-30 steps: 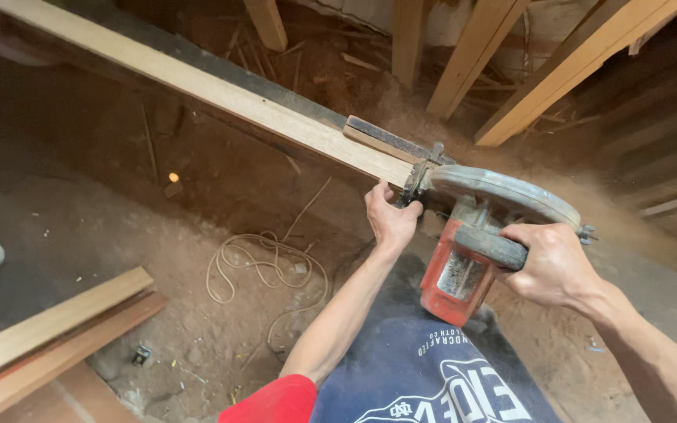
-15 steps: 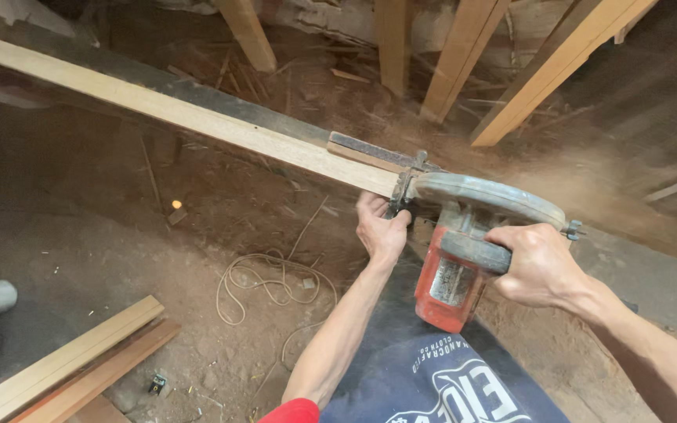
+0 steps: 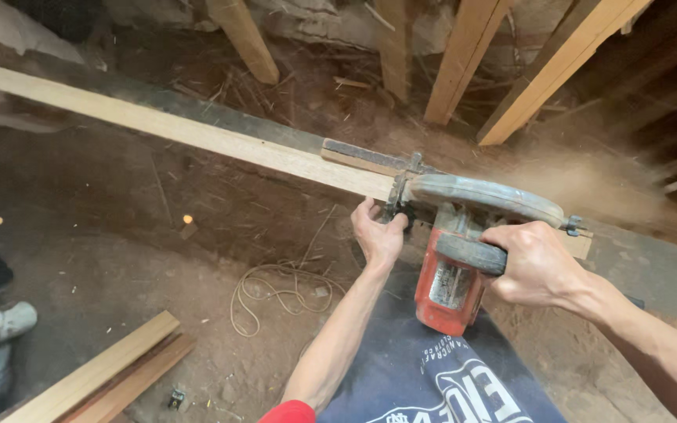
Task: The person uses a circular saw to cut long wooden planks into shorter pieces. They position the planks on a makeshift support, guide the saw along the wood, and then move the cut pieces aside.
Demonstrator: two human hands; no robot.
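Two hands on a red circular saw (image 3: 454, 276) at centre frame, cutting along a long pale plank (image 3: 197, 135) running from 9 o'clock toward 3. Right hand (image 3: 534, 265) wrapped tight round the dark handle at 3 o'clock of the saw body. Left hand (image 3: 378, 233) at 9 o'clock of it, fingers curled against the front guide by the plank's edge. Sawdust (image 3: 589, 184) spraying toward 2 o'clock. Coiled cord (image 3: 276, 291) on dirt floor at 7 o'clock; loose boards (image 3: 107, 376) further toward 8.

Slanted wooden posts (image 3: 464, 63) crowd beyond the plank (image 3: 197, 135); dirt floor (image 3: 119, 282) left open, loose cord (image 3: 276, 290) lying there.
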